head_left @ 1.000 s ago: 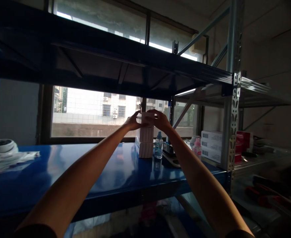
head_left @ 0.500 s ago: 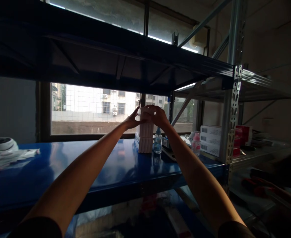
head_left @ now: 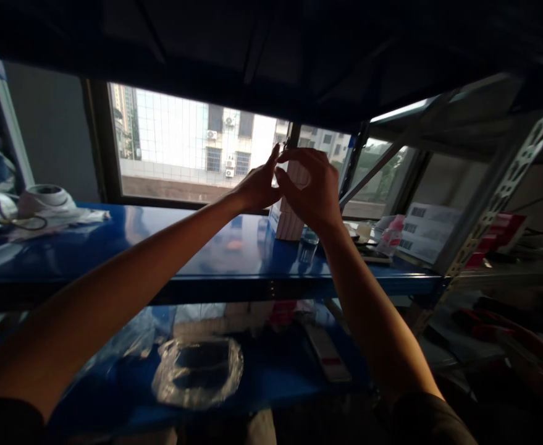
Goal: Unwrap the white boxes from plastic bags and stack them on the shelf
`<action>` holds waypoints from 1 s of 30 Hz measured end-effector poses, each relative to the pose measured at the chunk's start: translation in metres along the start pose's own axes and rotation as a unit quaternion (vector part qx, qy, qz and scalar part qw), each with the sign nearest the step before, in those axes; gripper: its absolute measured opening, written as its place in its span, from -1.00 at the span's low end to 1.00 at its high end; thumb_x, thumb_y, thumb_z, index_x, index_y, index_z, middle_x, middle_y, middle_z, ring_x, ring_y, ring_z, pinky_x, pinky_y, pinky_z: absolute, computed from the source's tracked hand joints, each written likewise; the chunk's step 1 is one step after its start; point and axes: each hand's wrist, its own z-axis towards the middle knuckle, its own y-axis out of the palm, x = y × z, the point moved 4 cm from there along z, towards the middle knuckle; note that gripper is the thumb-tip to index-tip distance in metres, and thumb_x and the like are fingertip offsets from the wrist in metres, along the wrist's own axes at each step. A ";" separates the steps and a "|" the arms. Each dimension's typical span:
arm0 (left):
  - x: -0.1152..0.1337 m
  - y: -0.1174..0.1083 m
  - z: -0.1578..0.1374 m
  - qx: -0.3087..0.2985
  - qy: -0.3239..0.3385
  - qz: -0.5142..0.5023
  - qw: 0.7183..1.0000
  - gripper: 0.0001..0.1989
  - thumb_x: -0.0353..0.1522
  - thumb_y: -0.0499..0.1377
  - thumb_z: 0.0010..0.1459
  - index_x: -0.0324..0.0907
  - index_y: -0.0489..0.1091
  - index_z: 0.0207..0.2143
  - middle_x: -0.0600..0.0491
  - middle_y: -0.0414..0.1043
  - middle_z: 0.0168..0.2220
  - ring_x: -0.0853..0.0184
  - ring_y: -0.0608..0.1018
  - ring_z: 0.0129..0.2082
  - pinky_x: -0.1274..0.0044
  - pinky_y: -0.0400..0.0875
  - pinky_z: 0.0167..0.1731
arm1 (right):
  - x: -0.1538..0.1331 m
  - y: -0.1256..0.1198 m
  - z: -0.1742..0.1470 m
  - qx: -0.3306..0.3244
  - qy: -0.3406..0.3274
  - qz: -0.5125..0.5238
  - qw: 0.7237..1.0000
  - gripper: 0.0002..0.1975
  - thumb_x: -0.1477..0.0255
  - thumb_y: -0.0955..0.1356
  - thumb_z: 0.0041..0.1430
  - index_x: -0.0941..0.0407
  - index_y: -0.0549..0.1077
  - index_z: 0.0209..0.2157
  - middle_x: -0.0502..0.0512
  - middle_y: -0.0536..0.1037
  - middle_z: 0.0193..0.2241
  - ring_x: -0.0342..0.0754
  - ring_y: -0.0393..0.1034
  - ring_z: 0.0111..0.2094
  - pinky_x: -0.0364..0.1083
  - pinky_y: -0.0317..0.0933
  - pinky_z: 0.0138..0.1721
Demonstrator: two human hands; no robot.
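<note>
A stack of white boxes (head_left: 288, 226) stands on the blue shelf (head_left: 197, 244) by the window, its upper part largely behind my hands. My left hand (head_left: 260, 186) is at the stack's left side, fingers pointing up and apart from the thumb. My right hand (head_left: 316, 188) is in front of the stack, thumb and fingers curved with a gap between them. Through that gap the boxes show; nothing appears gripped in either hand. Just right of the stack, a clear bottle (head_left: 307, 248) is partly covered by my right wrist.
A white dome camera (head_left: 47, 199) rests on plastic bags at the left. To the right stand a pink-topped bottle (head_left: 391, 235), white labelled boxes (head_left: 426, 232) and a perforated metal post (head_left: 498, 185). Another shelf hangs overhead. Below lies a clear plastic-wrapped bundle (head_left: 199, 371).
Both hands have come away from the top of the box stack, nearer to me, and the right hand's fingers have opened. The view has tilted down, showing more of the lower shelf.
</note>
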 end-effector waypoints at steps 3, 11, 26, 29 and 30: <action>0.046 -0.031 -0.082 -0.022 0.033 0.046 0.998 -0.51 -0.22 0.17 0.40 -0.13 0.32 0.31 -0.04 0.59 -0.01 0.11 0.61 0.08 0.28 0.48 0.11 | -0.059 -0.006 -0.051 0.002 0.009 0.145 0.989 -0.78 0.30 0.35 0.41 0.00 0.57 0.00 0.16 0.59 -0.03 0.14 0.50 0.07 0.15 0.44 0.12; 0.045 -0.029 -0.334 -0.137 -0.089 0.042 0.986 -0.83 -0.28 0.21 0.32 -0.09 0.59 -0.14 0.03 0.64 -0.27 0.27 0.67 -0.27 0.48 0.54 -0.17 | -0.153 0.047 -0.201 -0.321 -0.022 0.332 0.887 -0.81 0.39 0.41 0.35 0.01 0.63 -0.05 0.10 0.68 -0.17 0.00 0.60 -0.16 -0.06 0.46 -0.08; -0.087 0.035 -0.460 -0.146 -0.500 0.081 0.850 -0.60 -0.30 0.31 0.03 -0.17 0.52 -0.04 0.05 0.61 -0.37 0.22 0.63 -0.34 0.49 0.44 -0.31 | -0.063 0.153 -0.362 -0.596 0.389 0.131 0.690 -0.71 0.52 0.47 0.18 0.20 0.58 -0.04 0.07 0.64 -0.55 0.02 0.62 -0.46 -0.05 0.53 -0.32; -0.086 0.016 -0.433 -0.179 -0.472 0.046 0.862 -0.74 -0.39 0.25 0.01 -0.19 0.57 -0.20 0.08 0.55 -0.47 0.26 0.57 -0.46 0.52 0.38 -0.44 | -0.061 0.155 -0.341 -0.615 0.384 0.184 0.664 -0.68 0.62 0.49 0.05 0.19 0.58 -0.10 0.02 0.62 -0.59 0.02 0.59 -0.52 -0.05 0.53 -0.39; -0.082 0.004 -0.420 -0.171 -0.449 0.045 0.876 -0.77 -0.40 0.24 0.03 -0.19 0.57 -0.22 0.07 0.54 -0.48 0.26 0.56 -0.46 0.51 0.39 -0.43 | -0.060 0.155 -0.329 -0.607 0.377 0.190 0.673 -0.67 0.64 0.49 0.04 0.18 0.58 -0.11 0.03 0.63 -0.56 0.02 0.59 -0.51 -0.05 0.53 -0.39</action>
